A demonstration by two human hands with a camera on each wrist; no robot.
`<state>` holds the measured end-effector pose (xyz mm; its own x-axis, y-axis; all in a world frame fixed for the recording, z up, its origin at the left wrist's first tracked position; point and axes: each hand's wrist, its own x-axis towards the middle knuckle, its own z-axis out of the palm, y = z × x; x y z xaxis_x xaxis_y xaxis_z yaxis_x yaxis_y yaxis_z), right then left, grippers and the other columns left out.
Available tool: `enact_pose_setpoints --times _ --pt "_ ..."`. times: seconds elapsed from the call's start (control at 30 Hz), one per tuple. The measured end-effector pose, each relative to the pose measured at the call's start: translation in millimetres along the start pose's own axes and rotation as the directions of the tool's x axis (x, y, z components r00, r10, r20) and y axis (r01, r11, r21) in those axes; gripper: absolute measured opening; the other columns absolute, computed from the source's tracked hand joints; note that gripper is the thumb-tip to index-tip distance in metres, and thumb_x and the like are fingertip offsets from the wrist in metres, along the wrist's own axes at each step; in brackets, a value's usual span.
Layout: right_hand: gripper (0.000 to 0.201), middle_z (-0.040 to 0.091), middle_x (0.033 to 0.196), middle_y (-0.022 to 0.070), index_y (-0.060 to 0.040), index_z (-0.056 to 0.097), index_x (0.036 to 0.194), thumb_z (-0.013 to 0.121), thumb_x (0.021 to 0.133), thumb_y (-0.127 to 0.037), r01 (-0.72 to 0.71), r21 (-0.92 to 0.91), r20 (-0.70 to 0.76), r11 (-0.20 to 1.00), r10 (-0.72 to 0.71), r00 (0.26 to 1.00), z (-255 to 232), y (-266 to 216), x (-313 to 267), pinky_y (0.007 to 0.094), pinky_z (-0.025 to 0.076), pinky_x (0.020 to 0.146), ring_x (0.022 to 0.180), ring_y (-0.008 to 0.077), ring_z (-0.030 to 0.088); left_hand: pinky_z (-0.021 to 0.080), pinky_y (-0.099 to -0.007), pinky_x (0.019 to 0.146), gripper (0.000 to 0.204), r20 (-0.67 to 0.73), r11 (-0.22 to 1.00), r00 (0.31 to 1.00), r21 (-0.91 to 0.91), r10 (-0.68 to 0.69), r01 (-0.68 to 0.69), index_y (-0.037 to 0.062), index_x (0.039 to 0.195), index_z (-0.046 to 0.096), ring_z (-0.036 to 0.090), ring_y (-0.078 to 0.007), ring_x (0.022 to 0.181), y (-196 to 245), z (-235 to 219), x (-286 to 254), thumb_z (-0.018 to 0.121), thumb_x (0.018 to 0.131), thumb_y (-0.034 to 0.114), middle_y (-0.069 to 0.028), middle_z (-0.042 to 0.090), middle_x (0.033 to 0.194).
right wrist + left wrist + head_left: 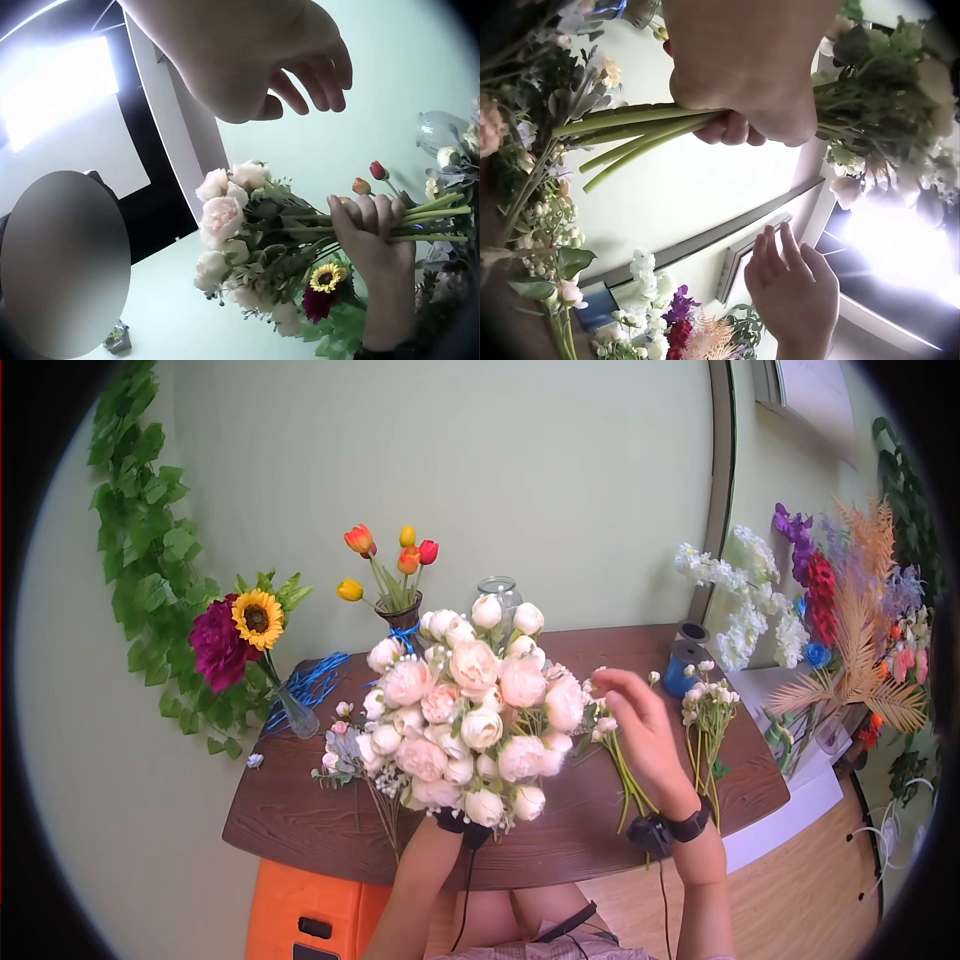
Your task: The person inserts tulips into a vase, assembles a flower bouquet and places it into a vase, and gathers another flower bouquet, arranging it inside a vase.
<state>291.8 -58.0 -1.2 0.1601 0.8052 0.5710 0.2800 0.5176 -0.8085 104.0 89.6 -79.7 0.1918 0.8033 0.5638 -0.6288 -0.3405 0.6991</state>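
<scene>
Over the brown table (290,810), my left hand (379,251) clamped the stems (439,211), bouquet (470,710) just above its fingers, right hand (648,740) beside, fingers apart: holding step, next move seemingly wanting that grip steady!

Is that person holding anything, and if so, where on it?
Yes: the left hand grips a bunch of pale pink and white flowers by its green stems. The right hand holds nothing.
</scene>
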Motion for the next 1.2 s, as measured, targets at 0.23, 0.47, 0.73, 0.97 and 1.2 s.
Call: enact_pose_setpoints --times 0.23,0.47,0.73,0.97,1.2 --pt "0.021 0.056 0.098 0.0047 -0.0011 0.055 0.104 0.046 0.085 -0.006 -0.198 -0.070 0.233 0.978 0.209 0.950 13.4 52.8 -6.7 0.0253 0.042 0.080 0.090 0.0121 0.052 0.018 -0.0227 0.038 0.021 -0.036 0.995 0.998 -0.088 -0.053 0.050 0.0127 0.067 0.039 0.023 -0.0068 0.040 -8.3 5.5 5.6 0.050 0.085 0.014 0.0052 0.027 0.049" --pt "0.025 0.059 0.092 0.0136 0.0006 0.057 0.098 0.049 0.078 -0.011 -0.184 -0.377 0.368 0.908 0.329 0.870 0.1 115.6 -13.8 0.0310 0.044 0.078 0.087 0.0231 0.057 0.014 -0.0232 0.040 0.037 -0.096 0.989 0.985 -0.047 -0.143 0.139 0.0146 0.057 0.030 0.018 -0.0065 0.040 14.6 34.5 -1.7 0.048 0.089 0.025 0.0059 0.021 0.048" --pt "0.015 0.059 0.080 0.0220 0.0031 0.054 0.076 0.051 0.072 -0.011 -0.341 -0.600 -0.099 0.723 0.357 0.929 -33.7 166.4 -5.0 0.0387 0.045 0.071 0.079 0.0334 0.058 0.015 -0.0234 0.041 0.044 -0.035 0.991 0.990 -0.013 -0.136 0.136 0.0149 0.053 0.026 0.018 -0.0068 0.040 18.8 36.6 0.0 0.045 0.090 0.030 0.0052 0.020 0.048" --pt "0.020 0.060 0.072 0.0168 0.0028 0.055 0.079 0.050 0.076 -0.017 -0.426 -0.514 -0.288 0.745 0.318 0.903 -63.3 219.5 14.3 0.0362 0.046 0.058 0.064 0.0293 0.058 0.015 -0.0241 0.042 0.044 -0.058 0.988 0.987 -0.048 -0.150 0.147 0.0144 0.053 0.026 0.018 -0.0072 0.041 13.7 28.7 -0.1 0.044 0.091 0.026 0.0049 0.020 0.048" --pt "0.020 0.052 0.053 0.0075 0.0012 0.057 0.072 0.048 0.075 -0.016 -0.710 -0.331 -0.035 0.621 0.744 0.667 -59.4 183.2 30.8 0.0259 0.035 0.033 0.039 0.0129 0.048 0.015 -0.0233 0.041 0.040 0.003 0.990 0.990 -0.012 -0.142 0.142 0.0140 0.054 0.027 0.019 -0.0065 0.041 10.0 25.4 -0.1 0.046 0.089 0.020 0.0053 0.022 0.048"
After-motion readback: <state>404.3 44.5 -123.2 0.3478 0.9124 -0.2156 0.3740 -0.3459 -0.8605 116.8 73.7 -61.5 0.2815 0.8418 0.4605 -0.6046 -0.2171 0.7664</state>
